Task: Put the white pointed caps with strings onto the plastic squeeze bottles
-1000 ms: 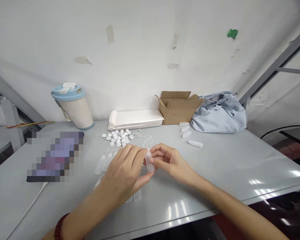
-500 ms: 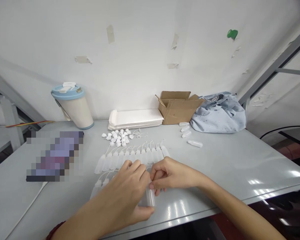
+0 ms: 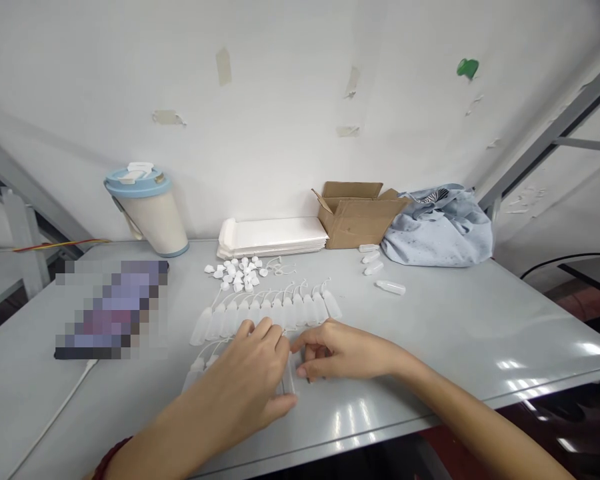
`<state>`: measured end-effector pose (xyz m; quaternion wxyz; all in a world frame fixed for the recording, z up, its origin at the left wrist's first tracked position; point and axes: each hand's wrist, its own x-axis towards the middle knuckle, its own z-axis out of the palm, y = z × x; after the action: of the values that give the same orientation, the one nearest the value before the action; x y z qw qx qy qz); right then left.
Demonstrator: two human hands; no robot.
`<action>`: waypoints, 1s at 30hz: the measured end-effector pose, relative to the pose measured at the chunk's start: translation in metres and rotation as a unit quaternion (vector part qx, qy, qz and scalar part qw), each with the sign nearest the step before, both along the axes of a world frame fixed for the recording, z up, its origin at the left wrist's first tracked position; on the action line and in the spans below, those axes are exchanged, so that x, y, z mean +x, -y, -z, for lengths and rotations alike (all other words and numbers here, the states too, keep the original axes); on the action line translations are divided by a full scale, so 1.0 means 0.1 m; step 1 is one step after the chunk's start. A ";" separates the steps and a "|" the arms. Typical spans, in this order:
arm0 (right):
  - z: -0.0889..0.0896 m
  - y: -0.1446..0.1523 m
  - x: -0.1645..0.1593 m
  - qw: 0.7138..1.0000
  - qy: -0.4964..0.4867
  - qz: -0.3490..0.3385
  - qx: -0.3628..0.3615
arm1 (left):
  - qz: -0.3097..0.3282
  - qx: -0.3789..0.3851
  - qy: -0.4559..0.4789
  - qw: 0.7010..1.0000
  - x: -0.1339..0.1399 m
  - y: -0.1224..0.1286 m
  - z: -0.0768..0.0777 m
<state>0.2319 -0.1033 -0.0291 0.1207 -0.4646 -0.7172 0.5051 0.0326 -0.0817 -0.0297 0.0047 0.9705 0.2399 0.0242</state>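
Note:
Near the table's front, my left hand [image 3: 257, 370] is closed around a small clear plastic squeeze bottle [image 3: 289, 380], thumb at its base and fingers over its upper part. Beside it, my right hand [image 3: 333, 350] has its thumb and index finger apart, the index tip close to the bottle's top. Behind my hands stands a row of translucent bottles [image 3: 265, 313] lying side by side, with caps and thin looped straps. More bottles [image 3: 194, 377] lie in a front row, partly hidden under my left hand. A pile of small white caps [image 3: 240, 273] lies farther back.
Several loose bottles [image 3: 391, 287] lie at the right. Along the wall are a stack of white padded mailers [image 3: 275, 235], an open cardboard box [image 3: 357, 223], a light blue cloth bag [image 3: 437, 230] and a tumbler [image 3: 153, 220]. A phone [image 3: 115, 310] with a cable lies left.
Both hands and the bottle have shifted slightly left, toward the front row. My right thumb and fingers have come off the bottle, leaving a gap.

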 end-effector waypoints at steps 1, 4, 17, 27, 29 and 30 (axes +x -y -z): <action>0.00 0.00 0.00 1.000 0.005 -0.001 0.002 | -0.002 -0.003 -0.003 1.000 0.00 0.00 -0.01; 0.00 0.00 0.00 1.000 0.013 -0.004 0.007 | -0.009 -0.013 -0.017 1.000 0.00 -0.01 -0.03; 0.03 0.00 -0.01 0.999 0.023 -0.010 0.021 | -0.035 -0.072 -0.059 0.995 -0.01 -0.04 -0.10; -0.15 -0.05 0.28 0.998 -0.044 0.050 0.009 | -0.040 -0.045 0.101 0.993 0.00 -0.27 -0.11; -0.21 -0.07 0.43 0.992 -0.028 0.111 0.047 | -0.053 -0.035 0.132 0.989 -0.01 -0.38 -0.06; -0.23 -0.08 0.51 0.987 -0.019 0.142 0.069 | -0.058 -0.036 0.137 0.988 -0.01 -0.43 -0.04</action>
<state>0.2829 -0.0953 -0.0060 0.2365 -0.5423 -0.6749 0.4410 0.0317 -0.0386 -0.0255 0.0714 0.9417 0.2934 0.1485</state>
